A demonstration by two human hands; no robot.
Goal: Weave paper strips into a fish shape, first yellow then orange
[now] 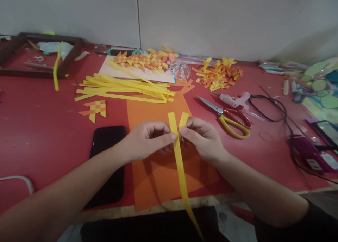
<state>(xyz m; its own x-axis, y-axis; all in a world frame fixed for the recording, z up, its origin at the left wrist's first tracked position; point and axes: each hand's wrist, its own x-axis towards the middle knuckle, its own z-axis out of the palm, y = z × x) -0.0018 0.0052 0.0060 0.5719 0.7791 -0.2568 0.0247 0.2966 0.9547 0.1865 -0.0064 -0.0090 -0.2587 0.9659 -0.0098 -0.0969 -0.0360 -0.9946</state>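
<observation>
Between my two hands is a yellow paper strip (180,164); its long tail hangs down past the table's front edge. My left hand (154,138) pinches it near the top, thumb in front. My right hand (200,136) pinches a short yellow end (183,119) that leans to the right beside it. Whether both ends belong to one folded strip is hidden behind the fingers. Under my hands lies orange paper (150,185). A pile of yellow paper strips (124,87) lies beyond them, and a small woven paper fish (96,109) sits to the left.
A black phone (108,164) lies by my left forearm. Scissors (224,117), a pink glue gun (237,100) and a purple power strip (314,154) with cables are at right. Behind stand woven fish (145,60), paper scraps (218,74) and a dark frame (71,55).
</observation>
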